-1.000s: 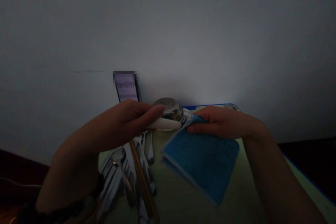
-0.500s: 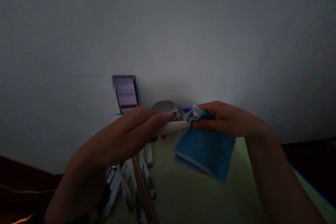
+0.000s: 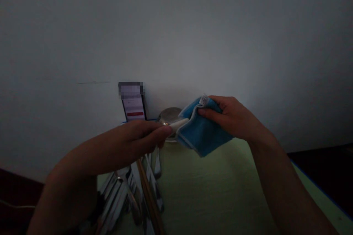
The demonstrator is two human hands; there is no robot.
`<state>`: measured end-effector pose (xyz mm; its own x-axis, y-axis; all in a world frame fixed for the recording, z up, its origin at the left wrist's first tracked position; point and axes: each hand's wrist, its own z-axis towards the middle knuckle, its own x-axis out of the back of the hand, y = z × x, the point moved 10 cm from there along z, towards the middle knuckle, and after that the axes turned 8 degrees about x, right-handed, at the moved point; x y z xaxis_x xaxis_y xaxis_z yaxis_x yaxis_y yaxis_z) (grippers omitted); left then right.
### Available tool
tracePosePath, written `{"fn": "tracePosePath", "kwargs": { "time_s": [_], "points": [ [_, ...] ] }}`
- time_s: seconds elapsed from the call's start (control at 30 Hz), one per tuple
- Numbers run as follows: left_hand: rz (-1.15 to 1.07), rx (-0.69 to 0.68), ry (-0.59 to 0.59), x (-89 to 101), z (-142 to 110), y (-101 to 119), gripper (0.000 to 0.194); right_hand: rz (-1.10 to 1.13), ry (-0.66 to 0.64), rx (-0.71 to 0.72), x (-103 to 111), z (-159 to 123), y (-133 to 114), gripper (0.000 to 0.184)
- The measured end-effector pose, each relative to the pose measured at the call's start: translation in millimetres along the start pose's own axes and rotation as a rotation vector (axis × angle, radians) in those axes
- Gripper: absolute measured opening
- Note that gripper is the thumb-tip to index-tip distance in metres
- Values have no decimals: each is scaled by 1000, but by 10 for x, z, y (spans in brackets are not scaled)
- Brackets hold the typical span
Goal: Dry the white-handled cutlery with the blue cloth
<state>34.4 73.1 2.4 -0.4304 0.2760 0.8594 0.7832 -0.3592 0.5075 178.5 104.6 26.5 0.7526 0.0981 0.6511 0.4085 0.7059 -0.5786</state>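
My left hand is closed on a smooth white utensil, only its slim end showing past my fingertips; its kind is hidden. That end points right and reaches between the folds of a blue cloth with a pale edge and a white tag. My right hand pinches the folded cloth near the tag, thumb in front. Both hands are raised over the table, with a round shiny metal dish or lid behind them.
Several forks, spoons and knives lie on the pale green tabletop, below my left forearm. Wooden chopsticks lie alongside them. A phone leans upright against the grey wall.
The cloth has moved up and left with my right hand, and its folds now cover the white utensil's tip. My left hand has shifted slightly left, still holding the utensil.
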Motion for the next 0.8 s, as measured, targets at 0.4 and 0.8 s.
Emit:
{"fn": "tracePosePath", "kwargs": {
  "time_s": [0.4, 0.8],
  "points": [
    [59, 24, -43, -37, 146, 28, 43, 41, -462, 52, -417, -63, -157, 26],
    [21, -24, -90, -81, 88, -79, 40, -29, -267, 63, -157, -50, -109, 15]
  ]
}}
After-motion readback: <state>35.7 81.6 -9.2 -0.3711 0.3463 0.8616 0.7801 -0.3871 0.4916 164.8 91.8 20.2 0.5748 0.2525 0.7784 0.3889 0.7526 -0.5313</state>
